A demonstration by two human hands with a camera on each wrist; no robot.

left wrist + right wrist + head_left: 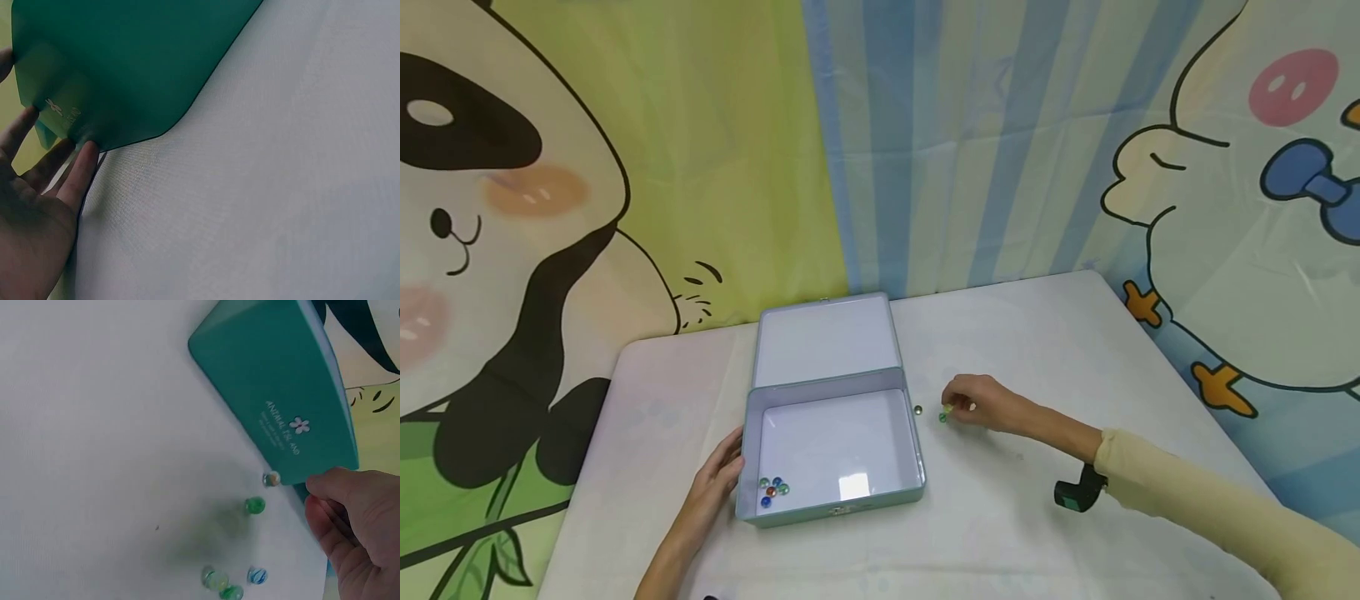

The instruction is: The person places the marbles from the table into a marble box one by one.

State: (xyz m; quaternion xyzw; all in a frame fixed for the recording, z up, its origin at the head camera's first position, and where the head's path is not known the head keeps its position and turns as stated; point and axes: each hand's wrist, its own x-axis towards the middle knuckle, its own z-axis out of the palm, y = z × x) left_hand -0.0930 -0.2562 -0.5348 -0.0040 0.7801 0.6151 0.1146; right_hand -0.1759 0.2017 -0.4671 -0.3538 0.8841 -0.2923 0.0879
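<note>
A shallow tin box (835,511), pale inside with a green outside, stands with its lid (823,337) folded back. Several marbles (771,492) lie in its near left corner. My left hand (707,492) rests against the box's left side, fingertips touching the green wall (137,69) and fingers fairly straight. Right of the box, my right hand (981,404) has its thumb and fingers curled together. A yellow-green marble (948,408) shows at the fingertips, apparently pinched; the right wrist view hides it. Just below is a green marble (255,505), and beside the box a clear marble (272,479).
More marbles lie on the white cloth: a blue-and-white marble (257,575), a pale green marble (215,579) and another green marble (232,592). The white-covered table (1037,333) meets a cartoon-printed curtain (955,150) at the back.
</note>
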